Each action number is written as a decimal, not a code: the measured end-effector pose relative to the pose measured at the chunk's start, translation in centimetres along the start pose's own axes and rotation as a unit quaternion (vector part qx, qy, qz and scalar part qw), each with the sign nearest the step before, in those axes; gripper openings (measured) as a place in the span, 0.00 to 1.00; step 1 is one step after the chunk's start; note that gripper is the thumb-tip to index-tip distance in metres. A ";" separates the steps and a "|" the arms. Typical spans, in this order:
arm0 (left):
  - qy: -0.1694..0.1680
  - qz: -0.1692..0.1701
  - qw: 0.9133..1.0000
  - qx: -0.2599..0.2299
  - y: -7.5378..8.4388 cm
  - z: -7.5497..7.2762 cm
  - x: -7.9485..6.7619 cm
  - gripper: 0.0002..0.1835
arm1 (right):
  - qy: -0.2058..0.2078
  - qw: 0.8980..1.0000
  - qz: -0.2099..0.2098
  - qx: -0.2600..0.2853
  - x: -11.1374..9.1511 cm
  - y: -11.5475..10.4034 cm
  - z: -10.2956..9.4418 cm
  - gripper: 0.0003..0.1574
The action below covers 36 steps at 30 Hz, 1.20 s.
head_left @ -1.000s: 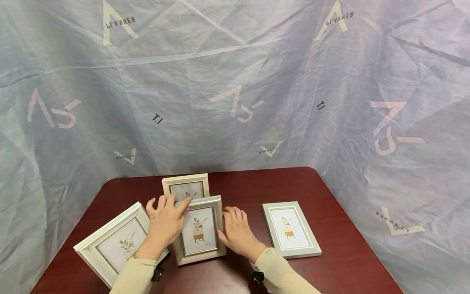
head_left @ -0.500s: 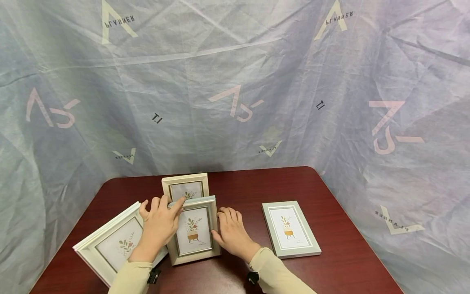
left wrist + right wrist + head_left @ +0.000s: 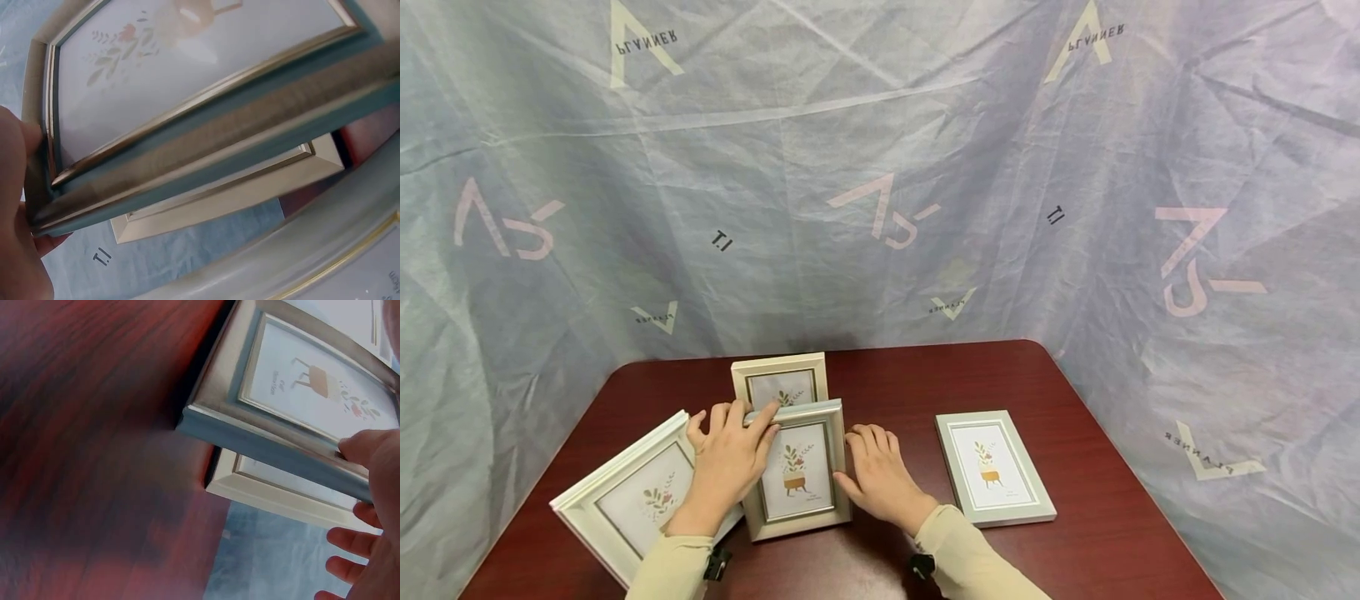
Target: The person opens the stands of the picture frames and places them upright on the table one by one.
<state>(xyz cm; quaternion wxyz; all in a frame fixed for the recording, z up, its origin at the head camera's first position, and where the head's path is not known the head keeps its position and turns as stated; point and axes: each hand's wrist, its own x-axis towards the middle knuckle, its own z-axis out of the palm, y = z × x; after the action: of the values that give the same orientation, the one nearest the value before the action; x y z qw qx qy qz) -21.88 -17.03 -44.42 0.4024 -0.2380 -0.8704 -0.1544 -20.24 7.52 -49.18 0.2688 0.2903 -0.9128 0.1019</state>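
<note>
A silver-beige picture frame (image 3: 803, 473) with a potted-plant print stands upright near the middle of the table, leaning slightly back. My left hand (image 3: 730, 458) holds its upper left corner, the thumb on the front and other fingers behind the top edge. At the right side edge, my right hand (image 3: 883, 479) pinches the same frame. The right wrist view shows that thumb (image 3: 362, 447) on the front border and the index finger behind; the remaining fingers are spread apart. A cream picture frame (image 3: 778, 364) stands just behind, its lower part hidden.
A larger whitish picture frame (image 3: 591, 512) leans at the left, partly covered by my left forearm. To the right stands a pale grey-green picture frame (image 3: 1033, 500). All are on a dark red wooden table (image 3: 1112, 533), backed by a grey printed cloth (image 3: 880, 275).
The held picture frame has shifted a little to the left, both hands moving along with it. Over the last half second it has stayed nearly still. The other picture frames have not moved.
</note>
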 end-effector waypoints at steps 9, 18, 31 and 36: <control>-0.020 0.000 1.000 -0.022 1.3 -0.3 0.7 0.29 | -0.038 0.999 -0.010 0.011 -0.4 1.2 -1.3 0.32; -0.010 0.040 0.998 -0.037 4.1 0.4 0.9 0.28 | -0.049 0.999 -0.011 0.005 -2.1 4.4 -2.1 0.33; -0.009 0.150 0.988 -0.045 9.6 2.6 2.3 0.24 | -0.056 0.997 0.043 -0.016 -4.6 10.2 -3.6 0.32; -0.033 0.180 0.982 -0.036 11.8 3.9 2.5 0.20 | -0.071 0.995 0.068 -0.033 -5.4 12.2 -4.1 0.31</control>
<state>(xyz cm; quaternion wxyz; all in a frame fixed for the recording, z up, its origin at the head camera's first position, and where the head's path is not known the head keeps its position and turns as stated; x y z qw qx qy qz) -19.33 -4.61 -44.00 0.3859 -0.4103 -0.8200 -0.1021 -21.93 21.39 -49.05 0.2047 0.2251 -0.9501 0.0689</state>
